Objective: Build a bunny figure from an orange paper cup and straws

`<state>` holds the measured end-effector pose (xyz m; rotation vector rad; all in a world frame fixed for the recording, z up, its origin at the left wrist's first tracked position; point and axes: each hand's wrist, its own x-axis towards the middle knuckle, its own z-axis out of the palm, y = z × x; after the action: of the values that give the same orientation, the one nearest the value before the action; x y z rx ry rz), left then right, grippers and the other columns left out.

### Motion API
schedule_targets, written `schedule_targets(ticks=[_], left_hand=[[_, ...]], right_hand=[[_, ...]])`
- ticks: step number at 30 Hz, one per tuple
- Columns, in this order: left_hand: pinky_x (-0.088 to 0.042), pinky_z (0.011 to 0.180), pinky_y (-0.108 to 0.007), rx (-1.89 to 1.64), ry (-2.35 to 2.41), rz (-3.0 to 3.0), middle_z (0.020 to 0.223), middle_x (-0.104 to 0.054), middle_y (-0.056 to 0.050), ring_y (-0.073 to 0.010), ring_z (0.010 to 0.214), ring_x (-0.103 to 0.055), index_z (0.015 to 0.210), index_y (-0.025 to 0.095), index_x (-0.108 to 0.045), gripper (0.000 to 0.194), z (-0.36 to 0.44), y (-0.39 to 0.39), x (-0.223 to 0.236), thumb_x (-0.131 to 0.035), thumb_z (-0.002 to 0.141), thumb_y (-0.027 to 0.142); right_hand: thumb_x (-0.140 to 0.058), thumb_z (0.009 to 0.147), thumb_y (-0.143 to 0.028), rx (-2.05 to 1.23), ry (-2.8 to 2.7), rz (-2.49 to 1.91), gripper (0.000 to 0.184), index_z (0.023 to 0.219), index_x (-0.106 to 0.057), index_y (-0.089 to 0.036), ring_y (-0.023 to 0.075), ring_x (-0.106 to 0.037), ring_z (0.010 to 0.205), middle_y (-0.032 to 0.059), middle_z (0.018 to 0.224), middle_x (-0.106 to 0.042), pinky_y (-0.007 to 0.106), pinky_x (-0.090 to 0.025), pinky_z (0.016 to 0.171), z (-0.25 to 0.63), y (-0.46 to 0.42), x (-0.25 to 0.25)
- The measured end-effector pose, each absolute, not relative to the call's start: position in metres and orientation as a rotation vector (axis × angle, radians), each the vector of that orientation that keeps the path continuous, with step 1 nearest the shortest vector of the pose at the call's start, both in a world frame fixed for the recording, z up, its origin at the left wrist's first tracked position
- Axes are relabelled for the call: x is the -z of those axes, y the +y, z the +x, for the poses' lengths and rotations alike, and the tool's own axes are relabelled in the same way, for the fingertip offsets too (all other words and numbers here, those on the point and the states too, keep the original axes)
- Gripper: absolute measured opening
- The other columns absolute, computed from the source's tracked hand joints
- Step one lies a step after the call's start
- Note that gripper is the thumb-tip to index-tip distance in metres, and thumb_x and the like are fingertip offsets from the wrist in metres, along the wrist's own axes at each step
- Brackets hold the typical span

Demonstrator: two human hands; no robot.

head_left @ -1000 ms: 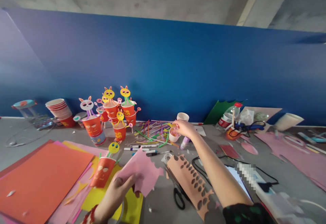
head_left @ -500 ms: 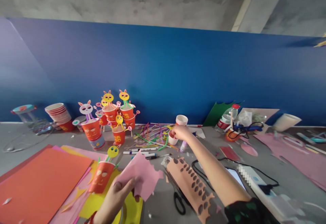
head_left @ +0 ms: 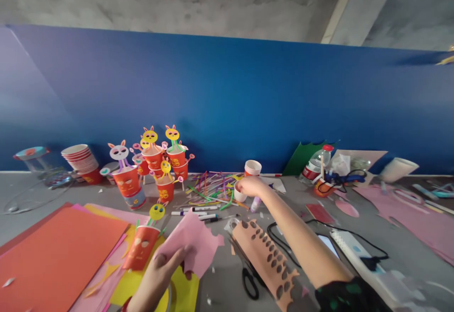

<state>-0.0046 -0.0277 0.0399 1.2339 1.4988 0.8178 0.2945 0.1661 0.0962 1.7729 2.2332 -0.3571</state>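
My left hand (head_left: 163,267) grips a ragged piece of pink paper (head_left: 193,243) low in the middle, just above a yellow sheet (head_left: 184,290). A red paper cup with a yellow rabbit face (head_left: 142,246) leans right beside it. My right hand (head_left: 250,185) is stretched far forward with its fingers curled down over the rim of a small white cup (head_left: 241,193). What the fingers hold, if anything, is hidden. A second cup (head_left: 253,167) stands just behind, and a glue stick (head_left: 255,203) lies by the wrist.
Finished rabbit cups (head_left: 156,160) cluster at the back left beside a stack of red cups (head_left: 81,160). Coloured straws (head_left: 213,184) and markers (head_left: 195,212) litter the middle. Orange paper (head_left: 53,255) lies left; scissors (head_left: 248,274), a punched tan strip (head_left: 269,260), cables and a bottle (head_left: 315,165) right.
My right hand has dropped from above the straws onto the small white cup. The left hand keeps hold of the pink paper; the view has tilted slightly.
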Motion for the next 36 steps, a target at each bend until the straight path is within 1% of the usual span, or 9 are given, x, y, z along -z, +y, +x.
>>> schedule_targets(ticks=[4,18,22,25,27,30,31,33,36], left_hand=[[-0.055,0.068,-0.027,-0.831,1.505,1.242,0.059,-0.072,-0.007,-0.0246,0.064,-0.066,0.055,0.016,-0.073,0.06,-0.005,-0.031,-0.041,-0.064,0.074,0.072],[-0.055,0.074,-0.029,-0.845,1.447,1.241,0.061,-0.073,-0.009,-0.027,0.071,-0.068,0.05,0.016,-0.069,0.066,-0.004,-0.031,-0.041,-0.06,0.075,0.076],[-0.054,0.071,-0.026,-0.917,1.332,1.099,0.057,-0.07,-0.007,-0.0216,0.064,-0.065,0.049,0.015,-0.07,0.056,0.001,-0.03,-0.05,-0.07,0.075,0.064],[-0.053,0.059,-0.025,-1.134,1.167,0.728,0.056,-0.067,-0.003,-0.017,0.056,-0.061,0.059,0.014,-0.073,0.032,0.001,-0.023,-0.055,-0.086,0.065,0.043],[-0.051,0.054,-0.023,-1.251,1.115,0.52,0.062,-0.069,-0.002,-0.015,0.056,-0.061,0.07,0.016,-0.075,0.02,0.0,-0.018,-0.054,-0.086,0.065,0.032],[-0.052,0.056,-0.024,-1.218,1.038,0.329,0.076,-0.075,-0.003,-0.0163,0.063,-0.067,0.085,0.018,-0.076,0.015,0.003,-0.016,-0.047,-0.079,0.072,0.025],[-0.053,0.058,-0.026,-1.171,0.982,0.29,0.079,-0.076,-0.004,-0.0177,0.067,-0.069,0.089,0.018,-0.076,0.016,0.006,-0.016,-0.045,-0.077,0.074,0.024],[-0.055,0.062,-0.027,-1.067,0.879,0.253,0.082,-0.077,-0.005,-0.0199,0.071,-0.071,0.091,0.017,-0.076,0.017,0.014,-0.018,-0.044,-0.076,0.076,0.024],[-0.053,0.059,-0.025,-1.016,0.85,0.228,0.078,-0.077,-0.004,-0.0189,0.069,-0.071,0.087,0.016,-0.077,0.015,0.027,-0.019,-0.047,-0.078,0.075,0.024]], right_hand=[[-0.062,0.099,-0.031,0.393,2.223,1.72,0.028,0.125,-0.062,-0.021,0.0234,-0.066,0.107,0.009,0.129,-0.063,0.043,-0.058,0.089,0.289,0.165,-0.089],[-0.062,0.1,-0.033,0.477,2.385,1.773,0.028,0.125,-0.063,-0.02,0.0238,-0.066,0.106,0.0085,0.129,-0.063,0.043,-0.058,0.089,0.307,0.162,-0.094],[-0.062,0.099,-0.032,0.487,2.507,1.842,0.026,0.122,-0.064,-0.02,0.0237,-0.067,0.105,0.0082,0.127,-0.065,0.043,-0.057,0.089,0.307,0.155,-0.097],[-0.06,0.098,-0.024,0.514,2.708,1.934,0.016,0.104,-0.074,-0.018,0.0307,-0.063,0.115,0.0111,0.118,-0.071,0.044,-0.051,0.099,0.309,0.139,-0.106],[-0.049,0.102,-0.025,0.583,2.86,2.006,0.026,0.114,-0.07,-0.018,0.0326,-0.056,0.128,0.0141,0.131,-0.066,0.045,-0.045,0.106,0.301,0.118,-0.104],[-0.03,0.108,-0.036,0.876,3.016,1.972,0.042,0.132,-0.061,-0.023,0.0234,-0.065,0.117,0.0107,0.133,-0.066,0.036,-0.053,0.096,0.269,0.073,-0.086],[-0.024,0.108,-0.041,1.08,3.05,1.894,0.047,0.132,-0.06,-0.025,0.0203,-0.069,0.108,0.0087,0.13,-0.068,0.032,-0.056,0.089,0.256,0.055,-0.077],[-0.034,0.104,-0.056,2.038,2.945,1.585,0.05,0.129,-0.064,-0.025,0.0227,-0.071,0.098,0.0089,0.122,-0.071,0.036,-0.058,0.085,0.232,0.023,-0.059],[-0.034,0.104,-0.058,2.391,2.742,1.377,0.05,0.132,-0.063,-0.028,0.0219,-0.071,0.094,0.0061,0.109,-0.075,0.035,-0.057,0.084,0.217,-0.012,-0.039]])
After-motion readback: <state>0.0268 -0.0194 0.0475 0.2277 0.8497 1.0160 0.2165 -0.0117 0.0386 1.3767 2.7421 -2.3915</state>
